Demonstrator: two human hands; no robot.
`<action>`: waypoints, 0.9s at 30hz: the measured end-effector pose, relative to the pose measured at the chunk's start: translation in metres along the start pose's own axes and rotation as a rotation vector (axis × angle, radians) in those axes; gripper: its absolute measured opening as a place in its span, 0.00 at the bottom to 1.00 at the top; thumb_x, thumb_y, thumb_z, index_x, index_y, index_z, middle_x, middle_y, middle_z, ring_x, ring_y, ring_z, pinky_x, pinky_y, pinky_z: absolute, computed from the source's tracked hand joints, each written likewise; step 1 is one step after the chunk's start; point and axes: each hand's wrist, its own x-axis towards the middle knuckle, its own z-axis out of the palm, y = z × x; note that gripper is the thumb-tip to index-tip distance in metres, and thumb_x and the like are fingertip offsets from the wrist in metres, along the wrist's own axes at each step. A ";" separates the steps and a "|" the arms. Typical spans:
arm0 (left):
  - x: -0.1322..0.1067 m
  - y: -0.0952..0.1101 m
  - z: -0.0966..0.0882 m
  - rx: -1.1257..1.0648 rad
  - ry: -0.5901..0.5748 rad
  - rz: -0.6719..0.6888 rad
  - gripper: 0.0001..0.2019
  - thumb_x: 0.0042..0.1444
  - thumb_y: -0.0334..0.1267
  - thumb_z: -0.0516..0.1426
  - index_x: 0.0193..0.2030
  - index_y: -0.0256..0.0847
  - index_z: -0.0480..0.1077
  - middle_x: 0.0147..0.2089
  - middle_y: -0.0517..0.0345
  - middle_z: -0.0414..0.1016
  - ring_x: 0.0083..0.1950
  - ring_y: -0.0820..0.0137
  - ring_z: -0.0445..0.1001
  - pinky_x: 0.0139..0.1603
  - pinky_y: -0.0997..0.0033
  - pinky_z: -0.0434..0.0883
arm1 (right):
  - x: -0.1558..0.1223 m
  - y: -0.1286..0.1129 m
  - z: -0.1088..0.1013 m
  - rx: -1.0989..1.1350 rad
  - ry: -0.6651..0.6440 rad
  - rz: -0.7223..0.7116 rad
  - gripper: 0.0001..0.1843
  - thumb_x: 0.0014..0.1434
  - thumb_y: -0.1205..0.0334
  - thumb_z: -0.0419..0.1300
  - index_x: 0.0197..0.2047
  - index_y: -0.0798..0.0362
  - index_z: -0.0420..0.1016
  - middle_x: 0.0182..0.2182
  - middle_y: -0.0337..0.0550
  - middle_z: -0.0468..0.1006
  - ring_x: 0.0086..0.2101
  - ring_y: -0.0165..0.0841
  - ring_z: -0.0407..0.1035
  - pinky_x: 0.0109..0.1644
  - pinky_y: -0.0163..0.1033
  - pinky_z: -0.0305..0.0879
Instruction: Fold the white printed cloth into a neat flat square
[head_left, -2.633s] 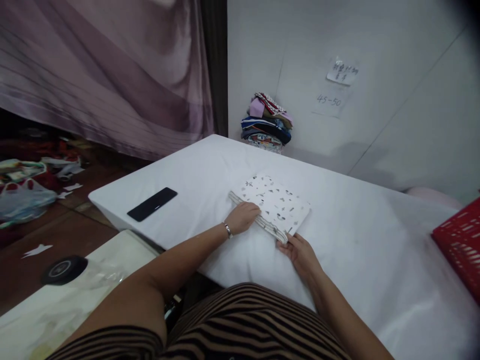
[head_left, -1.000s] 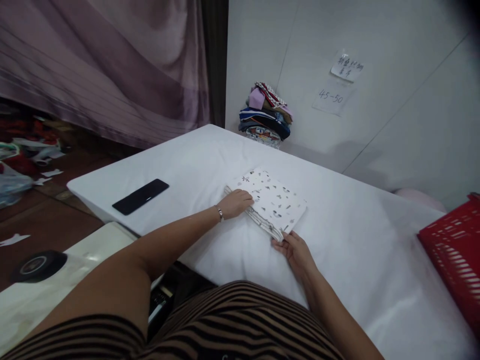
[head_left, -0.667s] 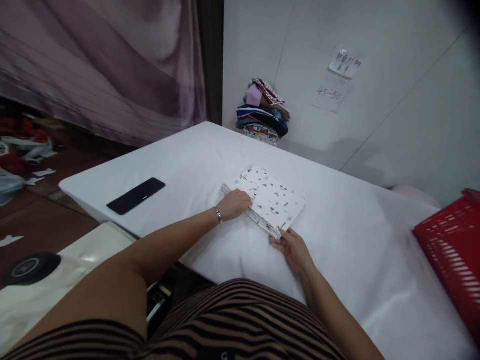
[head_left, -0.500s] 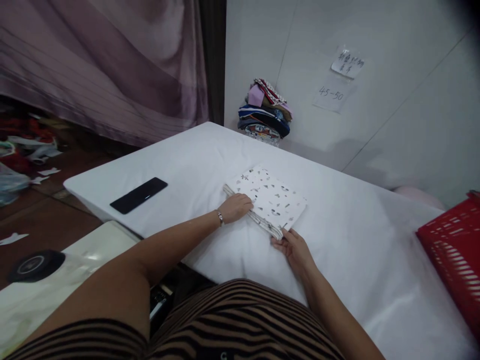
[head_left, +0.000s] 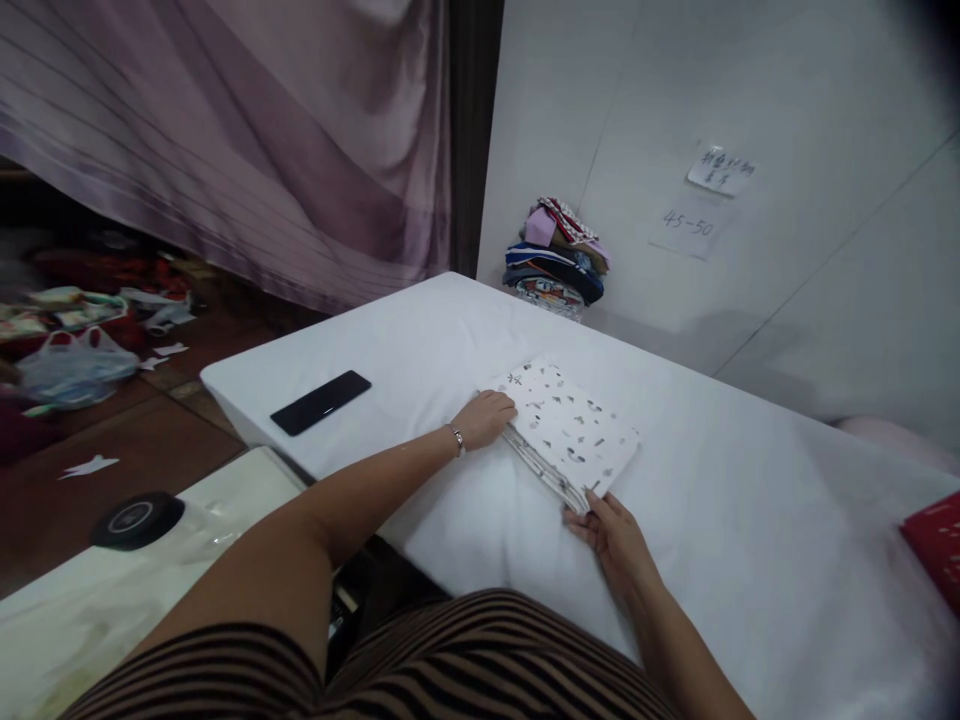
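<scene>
A folded white cloth [head_left: 574,420] with small grey and dark printed figures lies flat on the white-covered table [head_left: 720,480]. Its layered near edge faces me. My left hand [head_left: 486,418], a bracelet on its wrist, grips the near left part of that edge, and some of its fingers are hidden by the hand. At the near right corner my right hand [head_left: 609,530] pinches the layers, thumb on top and fingers below.
A dark phone [head_left: 321,402] lies on the table's left part. Behind the table, a stack of folded clothes [head_left: 556,255] rests by the wall. A red basket [head_left: 937,545] stands at the right edge. A round black object [head_left: 137,520] sits on a pale surface at lower left.
The view has swung left, so everything appears further right and slightly lower. Both hands stay at the cloth's near edge, with little visible change in their hold.
</scene>
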 end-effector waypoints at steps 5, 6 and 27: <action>-0.002 -0.019 -0.002 0.011 -0.012 -0.085 0.11 0.56 0.26 0.48 0.40 0.39 0.71 0.43 0.53 0.74 0.46 0.67 0.69 0.49 0.65 0.62 | -0.001 0.000 0.000 -0.011 0.003 -0.002 0.22 0.43 0.56 0.70 0.39 0.56 0.69 0.34 0.42 0.78 0.29 0.33 0.76 0.29 0.34 0.75; -0.004 -0.021 -0.002 0.014 0.005 -0.092 0.11 0.57 0.27 0.48 0.40 0.39 0.71 0.43 0.53 0.74 0.46 0.67 0.69 0.49 0.65 0.62 | -0.001 0.000 0.000 -0.009 0.001 -0.002 0.23 0.43 0.56 0.70 0.39 0.56 0.69 0.34 0.42 0.78 0.30 0.33 0.76 0.29 0.34 0.75; -0.026 -0.026 0.002 -0.041 0.053 -0.150 0.18 0.49 0.22 0.49 0.45 0.40 0.70 0.46 0.51 0.72 0.51 0.65 0.66 0.51 0.60 0.62 | 0.002 0.002 0.000 -0.018 -0.004 -0.004 0.23 0.45 0.55 0.69 0.41 0.56 0.68 0.32 0.43 0.78 0.29 0.32 0.75 0.29 0.33 0.74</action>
